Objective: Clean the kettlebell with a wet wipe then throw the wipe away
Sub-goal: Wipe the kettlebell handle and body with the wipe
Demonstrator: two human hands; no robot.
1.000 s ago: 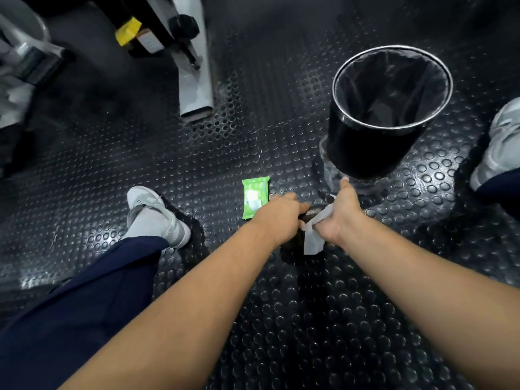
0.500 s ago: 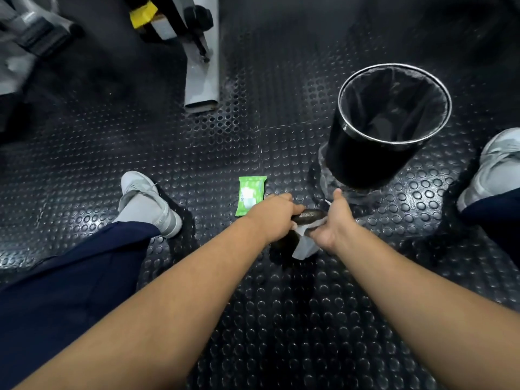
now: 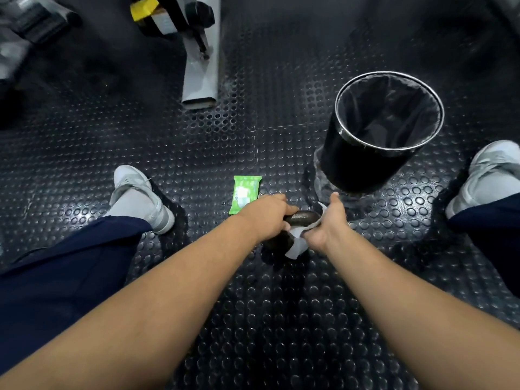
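Dark kettlebell point(image 3: 302, 217) on floor, just this side of bin point(image 3: 351, 161), mostly hidden. Left grip point(image 3: 267, 215) curled round handle, prob. to steady it. Right grip point(image 3: 327, 226) pinches wet wipe point(image 3: 297, 247) vs handle, prob. for rubbing. Green wipe pack point(image 3: 244, 194) left of bin.

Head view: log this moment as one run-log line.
phase: wiping | left hand: grips kettlebell handle | right hand: holds wipe on handle | bin: upright, beyond right hand | wipe pack: on floor
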